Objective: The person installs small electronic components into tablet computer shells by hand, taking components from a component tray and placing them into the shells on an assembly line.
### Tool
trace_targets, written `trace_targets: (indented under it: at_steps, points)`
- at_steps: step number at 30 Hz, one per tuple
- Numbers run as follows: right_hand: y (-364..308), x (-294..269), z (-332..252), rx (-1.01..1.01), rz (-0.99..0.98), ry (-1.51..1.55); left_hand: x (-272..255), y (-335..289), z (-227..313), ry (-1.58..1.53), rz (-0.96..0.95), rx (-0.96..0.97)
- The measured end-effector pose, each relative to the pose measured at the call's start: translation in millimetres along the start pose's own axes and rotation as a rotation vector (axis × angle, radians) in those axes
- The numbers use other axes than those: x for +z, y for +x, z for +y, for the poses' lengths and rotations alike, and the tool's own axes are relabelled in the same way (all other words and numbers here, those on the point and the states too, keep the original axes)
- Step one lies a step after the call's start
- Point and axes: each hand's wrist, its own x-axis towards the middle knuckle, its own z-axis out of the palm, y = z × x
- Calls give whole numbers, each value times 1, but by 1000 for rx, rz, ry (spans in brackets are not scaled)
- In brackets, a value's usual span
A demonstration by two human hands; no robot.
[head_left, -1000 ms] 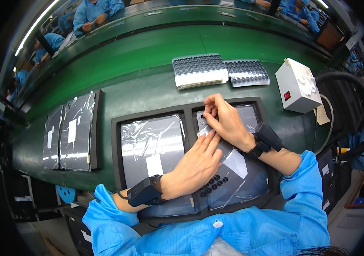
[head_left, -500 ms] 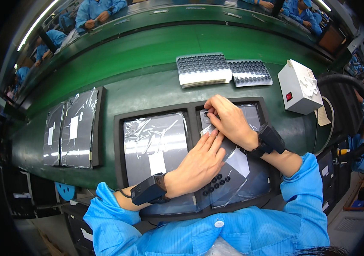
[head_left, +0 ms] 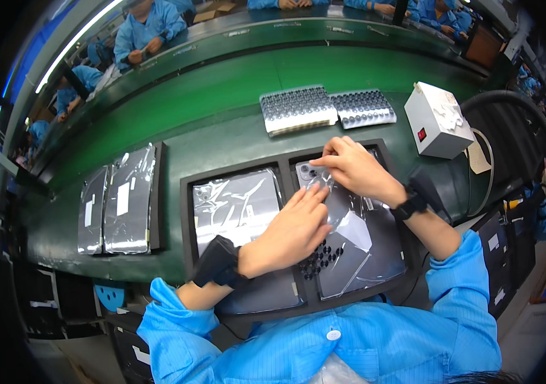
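A dark tablet-like device (head_left: 375, 256) lies in the right recess of a black foam tray (head_left: 186, 211), with a camera block (head_left: 307, 171) at its upper left. Beside that block my right hand (head_left: 356, 169) bends in, thumb and forefinger pinched together; anything between them is too small to make out. My left hand (head_left: 289, 227) reaches across from the left, fingers stretched over loose clear film (head_left: 334, 201) and thumb apart. Below its palm several black round pieces (head_left: 321, 259) lie over the device, partly hidden. A second film-covered device (head_left: 234, 198) fills the left recess.
Two more wrapped devices (head_left: 129, 205) sit in another foam tray at left. Bubble-like clear trays of black round pieces (head_left: 298, 109) stand beyond my hands. At right are a white box with a red switch (head_left: 439, 121) and a black hose (head_left: 510, 96). People in blue work across the bench.
My view has shifted, moving the scene slightly. My left hand has drawn back a little from the camera block, uncovering more black pieces. The right hand remains by the block, fingers pinched.
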Motion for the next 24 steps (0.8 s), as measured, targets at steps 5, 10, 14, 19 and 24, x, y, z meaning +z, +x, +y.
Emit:
trace_targets:
  at_steps: [5,10,14,19,24]
  points:
    - [-27,-52,-41,159,70,726,-58,-19,-2,-517,125,-186]
    - [-25,-47,-86,118,-22,877,-95,-28,6,-728,320,-418]
    - [-9,-37,-104,76,81,1020,-108,-39,10,-916,388,-460]
    - [0,-25,-117,-10,107,987,-114,-52,19,-985,312,-458]
    - [6,-24,-131,-301,555,149,-103,-58,17,-1016,409,-468]
